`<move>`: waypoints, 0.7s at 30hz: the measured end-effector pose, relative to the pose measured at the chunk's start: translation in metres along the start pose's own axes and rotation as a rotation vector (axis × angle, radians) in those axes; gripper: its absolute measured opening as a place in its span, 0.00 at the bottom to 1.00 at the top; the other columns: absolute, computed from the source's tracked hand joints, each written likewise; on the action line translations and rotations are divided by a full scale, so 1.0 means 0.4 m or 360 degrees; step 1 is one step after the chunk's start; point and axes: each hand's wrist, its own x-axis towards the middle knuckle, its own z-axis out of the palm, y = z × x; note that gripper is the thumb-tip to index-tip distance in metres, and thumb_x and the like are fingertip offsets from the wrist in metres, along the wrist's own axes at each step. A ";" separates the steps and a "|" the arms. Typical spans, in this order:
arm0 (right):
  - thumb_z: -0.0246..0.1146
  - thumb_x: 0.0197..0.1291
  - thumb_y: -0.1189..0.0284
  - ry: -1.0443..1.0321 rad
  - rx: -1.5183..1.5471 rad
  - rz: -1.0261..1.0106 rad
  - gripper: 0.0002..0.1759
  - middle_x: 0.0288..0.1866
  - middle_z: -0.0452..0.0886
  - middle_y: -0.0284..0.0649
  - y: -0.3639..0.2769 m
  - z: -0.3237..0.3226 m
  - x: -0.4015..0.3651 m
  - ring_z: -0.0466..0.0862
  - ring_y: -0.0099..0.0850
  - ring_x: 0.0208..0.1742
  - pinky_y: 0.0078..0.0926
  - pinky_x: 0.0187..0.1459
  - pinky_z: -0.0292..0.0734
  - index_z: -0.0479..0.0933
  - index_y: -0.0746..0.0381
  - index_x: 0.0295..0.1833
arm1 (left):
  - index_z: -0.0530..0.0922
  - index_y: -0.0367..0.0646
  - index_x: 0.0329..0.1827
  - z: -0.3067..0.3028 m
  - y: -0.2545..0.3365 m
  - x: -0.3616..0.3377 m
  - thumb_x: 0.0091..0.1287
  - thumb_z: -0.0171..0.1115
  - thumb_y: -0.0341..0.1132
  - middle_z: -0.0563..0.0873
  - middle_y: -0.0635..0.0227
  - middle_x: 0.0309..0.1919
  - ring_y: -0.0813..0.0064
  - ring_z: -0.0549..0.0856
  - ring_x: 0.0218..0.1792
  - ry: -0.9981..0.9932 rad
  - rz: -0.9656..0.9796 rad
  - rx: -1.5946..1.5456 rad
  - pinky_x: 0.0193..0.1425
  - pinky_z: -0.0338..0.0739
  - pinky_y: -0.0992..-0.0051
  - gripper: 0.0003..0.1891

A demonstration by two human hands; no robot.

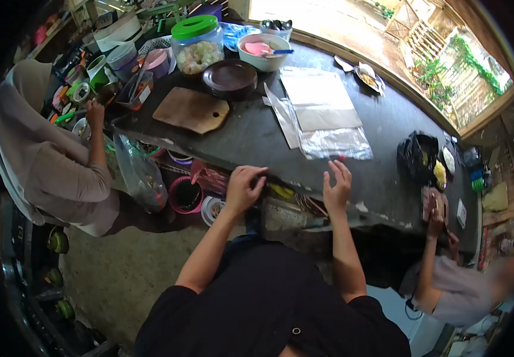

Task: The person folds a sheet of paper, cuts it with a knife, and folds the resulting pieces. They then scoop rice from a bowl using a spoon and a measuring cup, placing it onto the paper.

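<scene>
My left hand [247, 187] is at the dark table's front edge, its fingers loosely bent and nothing visible in it. Farther right, my right hand [337, 189] is raised by the same edge, thumb and fingers apart, holding nothing. Just beyond my right fingertips lies a stack of wrapping sheets [319, 95], with clear plastic [337, 143] at its near end. A small red object [341, 157] shows near those fingertips. Beyond my left hand, a wooden cutting board [191, 110] lies flat beside a stack of brown plates [230, 77].
At the back stand a green-lidded jar [197, 47] and a bowl with a pink spatula [264, 52]. One person [54, 154] works among containers at left; another person's hands [438, 223] are over a small board at right. A black plastic bag [417, 156] sits nearby.
</scene>
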 end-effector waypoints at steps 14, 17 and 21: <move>0.69 0.60 0.67 -0.1796 0.0136 0.1271 0.17 0.52 0.89 0.44 0.144 -0.202 -1.154 0.86 0.39 0.54 0.35 0.55 0.78 0.85 0.62 0.53 | 0.82 0.36 0.51 -0.317 0.028 -1.615 0.67 0.62 0.38 0.87 0.53 0.46 0.59 0.85 0.47 -0.0771 -0.2595 0.0205 0.51 0.78 0.59 0.16; 0.72 0.59 0.62 -0.1851 -0.0020 0.1602 0.20 0.51 0.89 0.44 0.146 -0.259 -1.352 0.87 0.33 0.52 0.35 0.51 0.79 0.85 0.62 0.54 | 0.83 0.39 0.52 -0.412 0.171 -1.736 0.68 0.62 0.38 0.88 0.58 0.47 0.63 0.85 0.49 -0.0430 -0.2902 -0.0050 0.51 0.79 0.59 0.15; 0.72 0.58 0.64 -0.2271 -0.0502 0.1150 0.18 0.43 0.90 0.48 0.079 -0.253 -1.452 0.88 0.31 0.46 0.33 0.48 0.79 0.86 0.64 0.49 | 0.84 0.41 0.56 -0.495 0.057 -2.079 0.70 0.63 0.38 0.88 0.62 0.49 0.71 0.85 0.52 0.0147 -0.2768 -0.0554 0.53 0.80 0.64 0.16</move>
